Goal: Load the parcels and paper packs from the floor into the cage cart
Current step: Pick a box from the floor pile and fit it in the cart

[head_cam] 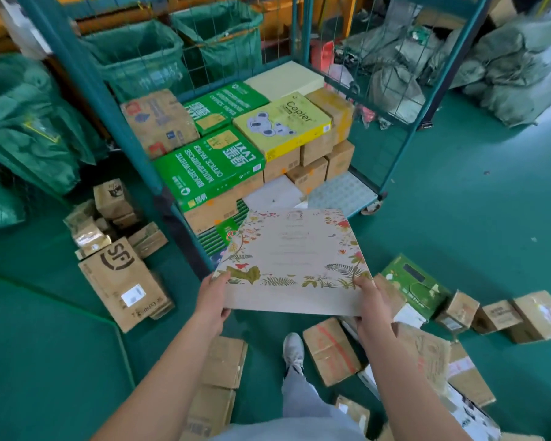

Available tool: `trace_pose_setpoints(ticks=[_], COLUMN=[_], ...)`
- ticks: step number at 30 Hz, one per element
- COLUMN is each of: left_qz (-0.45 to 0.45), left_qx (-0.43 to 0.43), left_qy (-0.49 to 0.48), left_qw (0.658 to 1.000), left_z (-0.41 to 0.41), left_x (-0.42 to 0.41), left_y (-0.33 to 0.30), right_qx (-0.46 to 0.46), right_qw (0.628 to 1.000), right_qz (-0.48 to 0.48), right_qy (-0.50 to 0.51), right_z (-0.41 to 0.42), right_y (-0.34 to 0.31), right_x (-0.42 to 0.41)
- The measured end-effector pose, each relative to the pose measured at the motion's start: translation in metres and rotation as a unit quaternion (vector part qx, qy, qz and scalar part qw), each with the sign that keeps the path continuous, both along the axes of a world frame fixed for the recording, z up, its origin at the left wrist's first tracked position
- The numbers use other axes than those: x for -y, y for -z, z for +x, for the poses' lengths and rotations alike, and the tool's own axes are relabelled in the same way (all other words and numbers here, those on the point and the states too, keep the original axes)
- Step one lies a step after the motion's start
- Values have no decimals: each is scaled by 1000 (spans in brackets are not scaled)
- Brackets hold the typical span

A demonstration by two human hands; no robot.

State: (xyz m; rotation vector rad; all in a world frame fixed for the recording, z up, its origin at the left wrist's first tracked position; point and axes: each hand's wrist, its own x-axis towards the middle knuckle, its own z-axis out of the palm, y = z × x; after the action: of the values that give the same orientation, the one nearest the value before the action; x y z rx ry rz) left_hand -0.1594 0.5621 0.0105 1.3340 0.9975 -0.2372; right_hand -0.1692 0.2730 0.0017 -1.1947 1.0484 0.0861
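Now left hand (pixel 213 302) and right hand (pixel 373 305) grip floral parcel (pixel 291 262) between them.

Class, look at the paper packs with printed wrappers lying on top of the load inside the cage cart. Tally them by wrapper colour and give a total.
Green packs: 2 (front pack, rear pack)
Yellow packs: 1 (koala Copier pack)
Total: 3

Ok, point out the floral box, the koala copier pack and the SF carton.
floral box (pixel 295 259), head view, middle of its printed top.
koala copier pack (pixel 282 124), head view, yellow top face.
SF carton (pixel 121 281), head view, top face.
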Motion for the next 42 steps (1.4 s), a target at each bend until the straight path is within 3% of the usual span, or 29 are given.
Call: trace_pose_setpoints(ticks=[6,12,27,32,42], left_qz=[27,-4,-32,-50,-65], left_qx=[34,55,93,91,82], left_qy=[2,-30,-88,-134,-186], left_qw=[999,998,991,986,977], left_z=[111,194,425,510,603], left_x=[14,22,-24,-46,-50], left_y=[-22,-27,-4,4,26], right_qx=[39,61,90,83,50], right_qw=[999,998,990,988,984], right_qz=[10,6,12,17,18], right_qy=[-22,-34,-112,-131,-170], right_z=[104,193,431,525,641], right_y=[-8,-21,-24,-24,-30], right_x=[17,28,-19,-45,-53])
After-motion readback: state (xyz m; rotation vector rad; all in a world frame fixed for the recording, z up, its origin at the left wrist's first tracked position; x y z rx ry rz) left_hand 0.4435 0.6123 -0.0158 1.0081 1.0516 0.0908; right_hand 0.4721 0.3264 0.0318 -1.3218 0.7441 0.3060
